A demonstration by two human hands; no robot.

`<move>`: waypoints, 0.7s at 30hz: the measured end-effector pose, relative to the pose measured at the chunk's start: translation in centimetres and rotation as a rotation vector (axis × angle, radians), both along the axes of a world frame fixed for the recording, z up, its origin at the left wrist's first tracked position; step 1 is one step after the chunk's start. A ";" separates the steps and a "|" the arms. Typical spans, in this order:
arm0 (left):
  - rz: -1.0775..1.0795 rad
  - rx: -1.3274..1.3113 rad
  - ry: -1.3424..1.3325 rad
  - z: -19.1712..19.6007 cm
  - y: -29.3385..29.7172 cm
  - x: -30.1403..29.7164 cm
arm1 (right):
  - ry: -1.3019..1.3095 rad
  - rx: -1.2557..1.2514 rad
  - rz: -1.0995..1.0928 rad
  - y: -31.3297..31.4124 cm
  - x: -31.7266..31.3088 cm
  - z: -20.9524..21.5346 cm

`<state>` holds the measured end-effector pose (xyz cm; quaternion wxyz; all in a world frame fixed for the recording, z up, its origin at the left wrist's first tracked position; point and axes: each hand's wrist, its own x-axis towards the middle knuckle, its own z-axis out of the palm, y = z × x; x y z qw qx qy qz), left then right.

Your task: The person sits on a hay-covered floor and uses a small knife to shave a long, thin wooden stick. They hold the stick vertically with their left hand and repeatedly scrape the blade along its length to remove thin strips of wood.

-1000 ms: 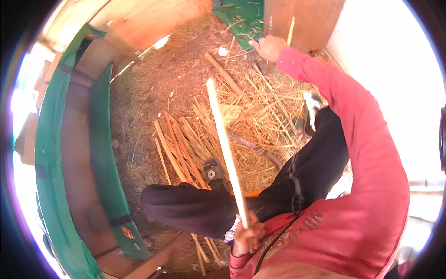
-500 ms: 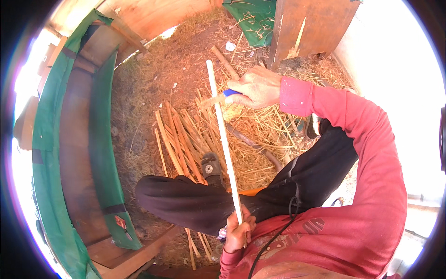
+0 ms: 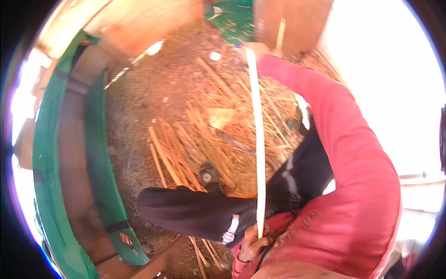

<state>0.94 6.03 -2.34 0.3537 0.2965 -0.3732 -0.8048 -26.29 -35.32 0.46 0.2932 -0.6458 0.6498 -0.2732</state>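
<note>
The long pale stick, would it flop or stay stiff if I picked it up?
The long pale stick probably stays stiff: it looks nearly straight beyond the left hand gripping its lower end. It's likely light for its length, since it looks thin.

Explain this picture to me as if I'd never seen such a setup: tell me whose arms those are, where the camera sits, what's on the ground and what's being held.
There is no machine here, just a person's two bare hands. The wide fisheye camera is worn on the head and looks down, so you see the wearer's own red sleeves and black trousers; the lens bends straight edges.

The left hand grips the lower end of a long, pale wooden stick. The right hand is up by the far end, blurred; something blue shows beside it, and I cannot tell whether it touches the stick.

On the ground lie a bundle of split wooden sticks and scattered straw. Green sheeting runs along the left side.
</note>
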 end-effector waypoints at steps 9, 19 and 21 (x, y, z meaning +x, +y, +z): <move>0.190 0.348 0.099 -0.5 -2.5 0.2 | 0.392 -0.482 0.389 4.9 4.2 2.6; 0.226 0.230 0.019 -0.4 -1.3 0.1 | 0.375 -0.768 0.600 7.5 5.0 2.3; 0.192 0.235 0.042 -0.7 -0.8 0.6 | 0.409 -0.616 0.448 5.8 5.0 1.6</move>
